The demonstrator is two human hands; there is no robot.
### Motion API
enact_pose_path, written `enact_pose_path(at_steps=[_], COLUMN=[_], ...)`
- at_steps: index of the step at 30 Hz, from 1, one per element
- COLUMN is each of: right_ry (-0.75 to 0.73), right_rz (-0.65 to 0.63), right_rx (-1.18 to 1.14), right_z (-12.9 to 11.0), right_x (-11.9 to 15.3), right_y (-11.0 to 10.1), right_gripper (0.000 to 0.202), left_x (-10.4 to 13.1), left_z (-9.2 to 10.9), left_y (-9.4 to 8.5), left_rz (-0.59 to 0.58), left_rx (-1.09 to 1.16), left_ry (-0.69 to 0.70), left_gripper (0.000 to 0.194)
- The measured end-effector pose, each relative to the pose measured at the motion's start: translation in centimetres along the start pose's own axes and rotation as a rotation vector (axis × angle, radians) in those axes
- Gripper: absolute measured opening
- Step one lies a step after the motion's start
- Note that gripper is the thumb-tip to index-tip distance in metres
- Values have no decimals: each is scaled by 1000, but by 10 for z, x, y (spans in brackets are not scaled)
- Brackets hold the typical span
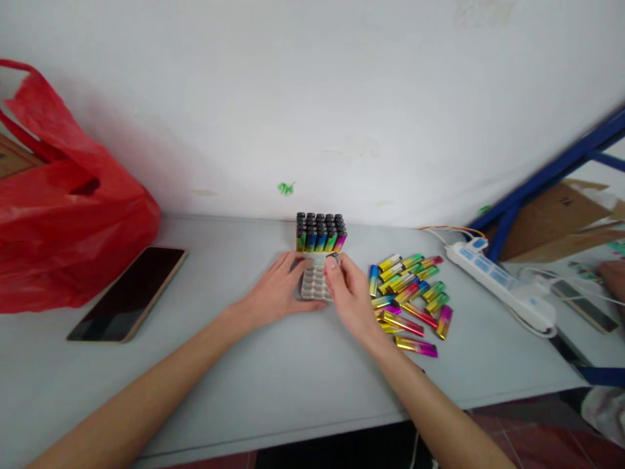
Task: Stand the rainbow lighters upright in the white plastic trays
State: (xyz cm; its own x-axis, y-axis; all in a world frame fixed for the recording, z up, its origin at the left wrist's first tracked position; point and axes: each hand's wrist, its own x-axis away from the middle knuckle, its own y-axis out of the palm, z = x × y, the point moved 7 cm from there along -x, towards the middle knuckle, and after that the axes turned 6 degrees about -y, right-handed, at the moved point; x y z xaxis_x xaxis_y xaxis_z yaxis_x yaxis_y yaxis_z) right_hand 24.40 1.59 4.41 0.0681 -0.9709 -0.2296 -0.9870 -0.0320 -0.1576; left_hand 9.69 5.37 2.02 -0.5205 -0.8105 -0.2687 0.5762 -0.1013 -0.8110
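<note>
Lighter, black-topped, at pale grey moulded tray

Its top points up at the tray's far right corner; the long axis looks roughly upright (the grip hides its body). The right hand pinches it, forearm slanting in from lower right. The left hand spreads open around the tray's left side.
</note>
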Motion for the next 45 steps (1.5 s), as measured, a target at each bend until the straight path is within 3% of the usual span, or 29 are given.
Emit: enact_pose_path(at_steps=[3, 7, 12, 16, 24, 33, 45], right_ry=[-90, -164, -114, -115, -156, -170, -210], right_rz=[64, 26, 17, 2, 6, 80, 31], right_rx=[89, 141, 155, 282, 533, 593, 541], right_z=[6, 11, 22, 15, 0, -5, -6], right_x=[-8, -19, -37, -46, -32, -23, -17], right_y=[-12, -29, -38, -35, -36, -42, -43], right_gripper=[52, 52, 58, 61, 38, 50, 37], left_x=[2, 3, 5, 6, 6, 8, 8], left_z=[-8, -13, -10, -9, -7, -3, 5], left_y=[-6, -9, -8, -7, -8, -7, -6], left_rz=[-20, -23, -9, -10, 0, 13, -17], left_rx=[65, 95, 114, 98, 106, 108, 135], left_ry=[16, 3, 10, 4, 8, 19, -11], left_gripper=[73, 65, 67, 67, 67, 67, 67])
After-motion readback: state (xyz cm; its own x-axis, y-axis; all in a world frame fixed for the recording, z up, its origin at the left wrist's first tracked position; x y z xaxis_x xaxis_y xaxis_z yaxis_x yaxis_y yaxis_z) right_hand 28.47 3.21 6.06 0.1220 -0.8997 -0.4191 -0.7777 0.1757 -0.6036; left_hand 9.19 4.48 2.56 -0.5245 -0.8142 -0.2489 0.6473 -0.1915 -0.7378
